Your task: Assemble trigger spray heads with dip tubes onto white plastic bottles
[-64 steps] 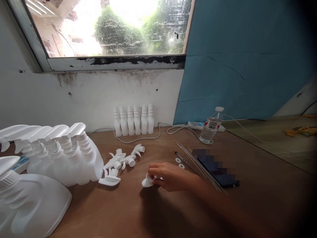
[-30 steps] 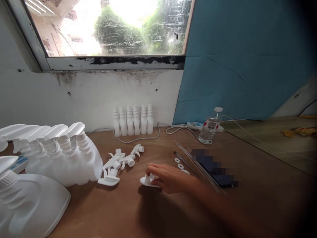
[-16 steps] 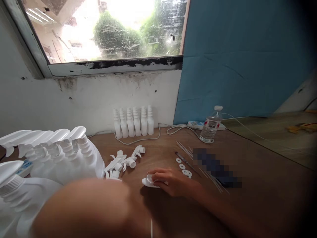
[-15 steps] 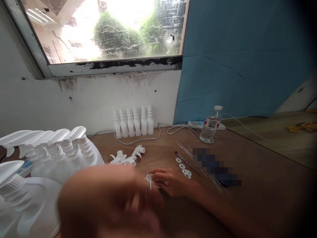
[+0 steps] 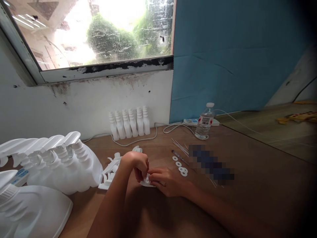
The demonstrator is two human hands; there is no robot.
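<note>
A small white plastic part [image 5: 146, 183] with a flat, rounded base lies on the table between my hands, partly covered by fingers. From above, my left hand [image 5: 136, 163] pinches down on it with bunched fingertips. My right hand [image 5: 165, 181] grips its right side, fingers bent and close together. What my left fingertips hold at the top of the part is too small to make out. Beside my left wrist lie several white trigger spray heads [image 5: 110, 169] in a loose pile, partly hidden by the forearm. Flat white rings [image 5: 183, 171] lie right of my right hand.
White spray bottles with trigger heads [image 5: 64, 165] stand in a row at left, with another large white bottle [image 5: 37, 208] nearer. Small white bottles [image 5: 130, 124] line the wall. Thin white tubes [image 5: 179, 145], a pen-like tool [image 5: 178, 156], a water bottle [image 5: 205, 123] and a cable [image 5: 133, 142] are farther off.
My left hand has come down from a blurred position near the camera onto the white plastic part. My right hand stays at the part. The view has shifted slightly.
</note>
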